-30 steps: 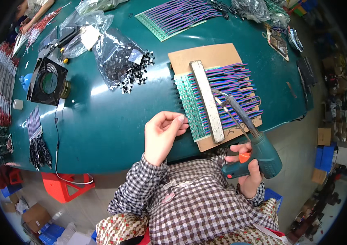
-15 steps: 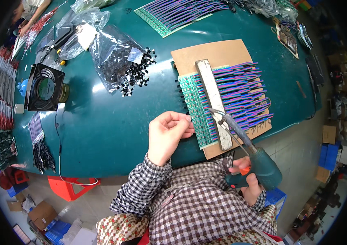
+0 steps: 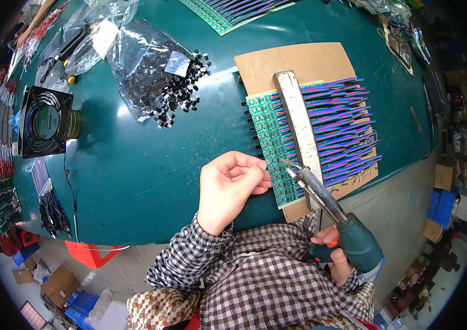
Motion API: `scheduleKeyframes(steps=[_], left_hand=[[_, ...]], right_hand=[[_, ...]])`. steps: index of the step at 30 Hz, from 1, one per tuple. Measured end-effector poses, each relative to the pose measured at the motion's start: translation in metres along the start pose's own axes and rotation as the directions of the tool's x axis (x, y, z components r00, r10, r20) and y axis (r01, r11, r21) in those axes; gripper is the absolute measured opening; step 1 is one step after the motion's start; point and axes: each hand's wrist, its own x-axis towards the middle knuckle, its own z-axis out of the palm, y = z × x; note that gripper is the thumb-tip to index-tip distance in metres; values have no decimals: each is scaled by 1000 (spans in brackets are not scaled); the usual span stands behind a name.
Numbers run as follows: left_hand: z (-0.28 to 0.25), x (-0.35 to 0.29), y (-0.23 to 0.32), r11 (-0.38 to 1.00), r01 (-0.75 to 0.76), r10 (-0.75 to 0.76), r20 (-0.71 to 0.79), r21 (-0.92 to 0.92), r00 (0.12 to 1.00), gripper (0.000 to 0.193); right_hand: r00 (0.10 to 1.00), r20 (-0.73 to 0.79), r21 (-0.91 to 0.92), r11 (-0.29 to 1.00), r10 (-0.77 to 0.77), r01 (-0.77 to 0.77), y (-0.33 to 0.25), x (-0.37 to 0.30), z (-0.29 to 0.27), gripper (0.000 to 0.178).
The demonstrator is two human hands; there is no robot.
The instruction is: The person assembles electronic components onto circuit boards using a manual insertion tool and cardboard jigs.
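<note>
My right hand (image 3: 340,266) grips a dark green soldering gun (image 3: 358,242) with an orange trigger. Its metal tip points left over a green circuit board panel (image 3: 266,129), near my left hand. At the panel's left edge my left hand (image 3: 228,190) is closed, thumb and forefinger pinched; whatever lies between them is hidden. Small black parts stick out along that edge above the fingers. Blue, red and black wires (image 3: 338,126) run right from the panel. A worn metal bar (image 3: 301,124) lies across it, and brown cardboard (image 3: 294,60) is underneath.
A clear bag (image 3: 145,66) spills small black connectors (image 3: 181,96) on the green table (image 3: 151,181). A black fan (image 3: 45,121) stands left, beside wire bundles (image 3: 52,209). Another wired panel (image 3: 217,19) lies at the back. Someone's arm (image 3: 35,25) shows far left.
The soldering gun's tip has moved from beside the metal bar to over the green boards, closer to my left hand. The view has shifted slightly. My left hand stays pinched at the panel edge.
</note>
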Motion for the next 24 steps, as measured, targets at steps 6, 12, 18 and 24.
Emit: scheduleKeyframes(steps=[6, 12, 18, 24], left_hand=[[-1, 0, 0, 1000, -6, 6, 0, -15, 1000, 18], [-1, 0, 0, 1000, 13, -13, -2, -19, 1000, 17], [-2, 1, 3, 999, 31, -31, 14, -22, 999, 16], [-2, 2, 1, 999, 30, -29, 16, -29, 999, 16]], right_hand=[[1000, -21, 11, 1000, -14, 14, 6, 2, 0, 46], [993, -115, 58, 998, -30, 36, 10, 2, 7, 48], [997, -70, 16, 1000, -20, 21, 9, 3, 5, 48], [999, -41, 0, 1000, -4, 4, 6, 4, 6, 46]])
